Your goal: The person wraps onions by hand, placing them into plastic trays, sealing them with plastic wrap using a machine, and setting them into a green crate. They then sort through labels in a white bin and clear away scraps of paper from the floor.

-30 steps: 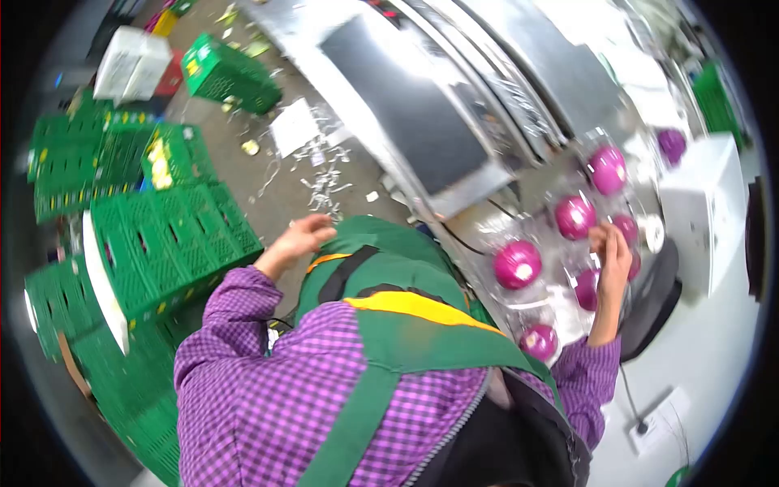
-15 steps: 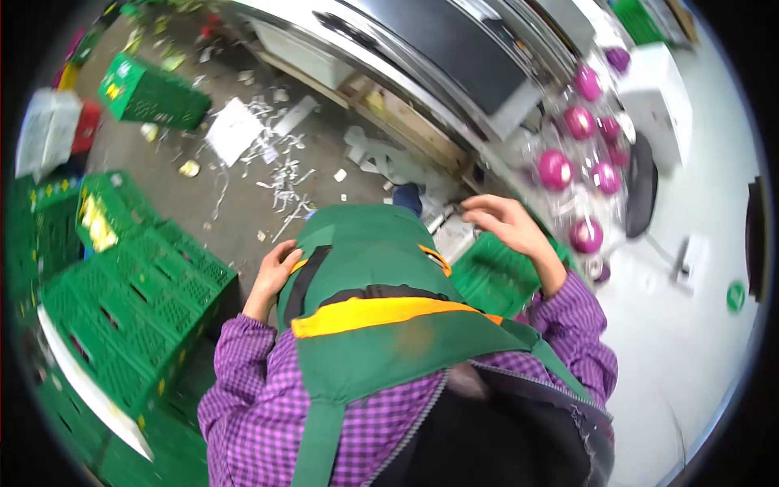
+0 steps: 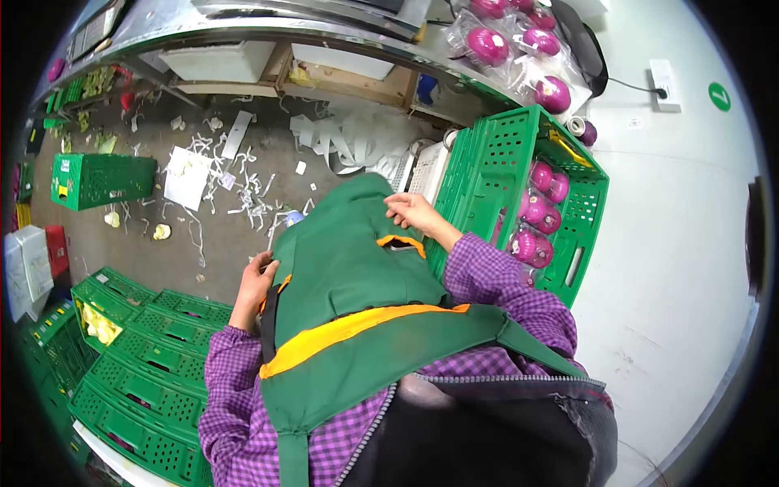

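Head view, green apron (image 3: 349, 268) with yellow band draped down the person's front, green crate (image 3: 499, 158) just right holding wrapped purple onions (image 3: 537, 207), left hand (image 3: 256, 274) curled on apron's side edge, right hand (image 3: 410, 213) half-bent at its top, grip unclear, paper scraps (image 3: 243, 191) on floor beyond.
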`<control>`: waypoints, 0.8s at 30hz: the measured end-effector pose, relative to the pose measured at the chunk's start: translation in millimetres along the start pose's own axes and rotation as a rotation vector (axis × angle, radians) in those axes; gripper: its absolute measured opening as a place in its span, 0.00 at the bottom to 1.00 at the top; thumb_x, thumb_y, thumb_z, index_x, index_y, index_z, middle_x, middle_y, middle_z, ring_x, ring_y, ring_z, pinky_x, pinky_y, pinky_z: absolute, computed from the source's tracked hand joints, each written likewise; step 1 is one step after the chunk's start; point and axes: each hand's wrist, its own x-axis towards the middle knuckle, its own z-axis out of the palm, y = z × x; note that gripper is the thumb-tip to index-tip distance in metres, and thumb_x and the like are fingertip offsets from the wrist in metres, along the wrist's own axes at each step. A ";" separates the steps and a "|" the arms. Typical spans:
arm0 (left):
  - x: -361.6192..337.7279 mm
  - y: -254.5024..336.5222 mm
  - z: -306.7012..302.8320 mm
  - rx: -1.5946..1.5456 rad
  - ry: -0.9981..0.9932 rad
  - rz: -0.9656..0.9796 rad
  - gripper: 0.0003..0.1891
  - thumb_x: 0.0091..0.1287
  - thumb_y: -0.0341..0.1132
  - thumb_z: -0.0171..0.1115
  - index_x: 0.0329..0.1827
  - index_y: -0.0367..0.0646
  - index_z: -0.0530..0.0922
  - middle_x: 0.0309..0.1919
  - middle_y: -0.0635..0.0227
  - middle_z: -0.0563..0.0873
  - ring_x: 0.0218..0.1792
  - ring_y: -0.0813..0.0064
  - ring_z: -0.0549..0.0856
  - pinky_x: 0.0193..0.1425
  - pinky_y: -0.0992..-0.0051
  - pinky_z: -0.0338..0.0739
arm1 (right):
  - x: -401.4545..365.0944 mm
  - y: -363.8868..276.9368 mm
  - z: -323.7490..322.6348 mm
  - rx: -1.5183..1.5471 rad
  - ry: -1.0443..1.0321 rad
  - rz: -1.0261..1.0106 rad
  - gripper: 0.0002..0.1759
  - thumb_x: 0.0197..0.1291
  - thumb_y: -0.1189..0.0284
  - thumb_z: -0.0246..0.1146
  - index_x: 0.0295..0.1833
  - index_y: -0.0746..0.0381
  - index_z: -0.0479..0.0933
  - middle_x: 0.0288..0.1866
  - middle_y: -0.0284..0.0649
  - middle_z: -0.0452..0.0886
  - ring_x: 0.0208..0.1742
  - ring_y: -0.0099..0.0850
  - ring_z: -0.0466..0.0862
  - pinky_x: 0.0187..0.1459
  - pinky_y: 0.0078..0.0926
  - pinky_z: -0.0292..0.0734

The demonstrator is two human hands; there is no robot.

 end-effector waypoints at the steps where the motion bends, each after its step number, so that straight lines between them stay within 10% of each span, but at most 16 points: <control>1: 2.5 3.6 3.3 0.017 0.005 0.007 0.22 0.67 0.36 0.59 0.60 0.33 0.70 0.53 0.54 0.80 0.54 0.67 0.79 0.59 0.71 0.71 | 9.9 19.0 -10.1 0.068 0.090 -0.005 0.17 0.62 0.70 0.58 0.52 0.69 0.75 0.31 0.34 0.81 0.27 0.19 0.77 0.27 0.17 0.72; 4: 8.5 21.8 13.7 0.127 0.015 0.058 0.21 0.67 0.35 0.58 0.60 0.33 0.71 0.51 0.54 0.81 0.53 0.66 0.80 0.59 0.71 0.71 | 62.1 84.9 -39.3 -0.402 0.243 0.109 0.18 0.59 0.68 0.62 0.50 0.68 0.77 0.31 0.36 0.81 0.29 0.20 0.77 0.28 0.19 0.74; 10: 18.0 66.3 24.2 0.282 -0.056 0.013 0.20 0.68 0.37 0.57 0.58 0.33 0.72 0.51 0.54 0.81 0.54 0.67 0.79 0.59 0.71 0.71 | 36.5 20.6 10.8 -0.286 0.061 -0.246 0.20 0.55 0.65 0.65 0.49 0.67 0.77 0.41 0.47 0.84 0.45 0.35 0.84 0.48 0.29 0.76; 24: 54.2 113.8 5.8 0.882 -0.101 0.116 0.24 0.64 0.43 0.61 0.58 0.36 0.74 0.53 0.51 0.80 0.56 0.60 0.79 0.59 0.69 0.72 | 9.7 -13.8 25.6 -0.218 0.057 -0.330 0.18 0.55 0.67 0.63 0.48 0.66 0.76 0.41 0.47 0.84 0.44 0.40 0.84 0.46 0.32 0.77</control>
